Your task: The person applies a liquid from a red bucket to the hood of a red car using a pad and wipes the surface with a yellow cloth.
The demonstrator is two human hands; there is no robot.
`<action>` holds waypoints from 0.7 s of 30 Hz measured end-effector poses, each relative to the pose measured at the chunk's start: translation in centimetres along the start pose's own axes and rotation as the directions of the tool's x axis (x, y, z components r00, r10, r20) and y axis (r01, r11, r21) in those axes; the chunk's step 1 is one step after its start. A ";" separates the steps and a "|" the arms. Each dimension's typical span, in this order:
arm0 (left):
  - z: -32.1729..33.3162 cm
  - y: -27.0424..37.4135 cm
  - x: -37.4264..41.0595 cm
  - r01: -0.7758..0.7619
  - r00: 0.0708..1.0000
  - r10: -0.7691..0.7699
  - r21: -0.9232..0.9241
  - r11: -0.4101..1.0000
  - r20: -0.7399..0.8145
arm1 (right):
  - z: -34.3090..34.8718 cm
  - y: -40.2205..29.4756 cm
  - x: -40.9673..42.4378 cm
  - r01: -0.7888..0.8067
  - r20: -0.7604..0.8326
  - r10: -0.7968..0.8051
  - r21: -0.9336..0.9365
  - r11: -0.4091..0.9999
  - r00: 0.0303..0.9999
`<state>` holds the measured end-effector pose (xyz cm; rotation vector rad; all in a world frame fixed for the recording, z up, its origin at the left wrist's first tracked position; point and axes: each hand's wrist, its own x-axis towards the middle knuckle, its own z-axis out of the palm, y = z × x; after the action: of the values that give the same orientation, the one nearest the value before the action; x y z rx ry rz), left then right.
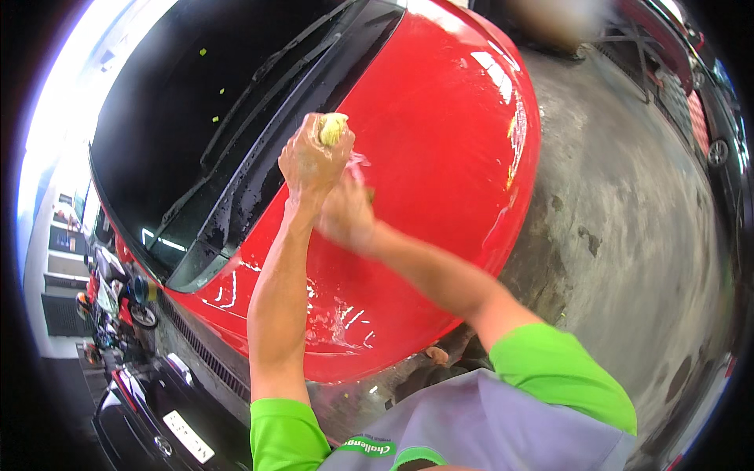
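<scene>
A wet red car hood lies below my arms, beside the black windshield with its wipers. My left hand is closed around a wet, pale yellow cloth or sponge, held over the hood's edge near the windshield base. Just beneath and to the right, my right hand is blurred and partly covered by the left; its fingers are hard to make out. A pinkish strip of material shows beside it, and whether the right hand grips it cannot be told.
Wet concrete floor borders the hood on the right. A floor drain grate runs at lower left, near a black car and parked motorcycles. More cars stand at far right. A blurred object shows at the top.
</scene>
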<state>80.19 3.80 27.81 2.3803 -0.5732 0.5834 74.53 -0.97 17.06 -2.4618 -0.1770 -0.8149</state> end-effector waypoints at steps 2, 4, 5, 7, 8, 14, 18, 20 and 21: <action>-0.3 0.1 -0.4 0.122 0.991 -0.120 0.027 0.992 -0.053 | -1.3 6.5 5.3 -0.052 0.063 0.063 -0.166 0.985 0.996; 2.2 0.4 -0.4 0.223 0.968 -0.243 -0.211 0.952 -0.069 | -2.6 21.1 11.6 -0.024 -0.116 -0.007 -0.269 0.963 0.993; 1.1 -0.4 -1.2 0.214 0.963 -0.228 -0.103 0.971 -0.143 | -3.5 22.9 13.4 -0.123 -0.204 0.077 -0.222 0.967 0.976; -0.4 -4.1 -3.1 0.460 0.865 -0.486 -0.192 0.867 -0.123 | -2.5 19.4 12.7 -0.196 -0.124 0.169 -0.260 0.946 0.978; -1.5 -7.5 -4.5 0.443 0.872 -0.438 -0.029 0.896 -0.218 | -1.7 14.1 10.2 -0.141 -0.147 0.100 -0.302 0.943 0.984; 1.2 -9.8 -7.4 0.153 0.966 -0.009 0.539 0.829 -0.260 | -4.0 18.5 10.5 0.023 0.048 -0.016 -0.140 0.990 0.999; 3.9 -8.5 -5.3 0.135 0.966 0.022 0.572 0.809 -0.258 | -7.5 36.1 23.0 -0.204 -0.136 0.179 -0.194 0.960 0.974; 4.7 -8.6 -4.9 0.160 0.967 -0.007 0.587 0.794 -0.255 | -6.1 35.5 22.6 -0.267 -0.068 0.259 -0.283 0.921 0.964; 3.0 -9.4 -6.3 0.177 0.970 -0.030 0.614 0.769 -0.243 | -5.6 29.9 20.2 -0.250 0.080 0.282 -0.279 0.927 0.956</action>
<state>80.83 10.15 18.01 2.8864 -0.1387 1.1181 96.42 -30.07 19.25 -2.7078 0.2380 -0.6062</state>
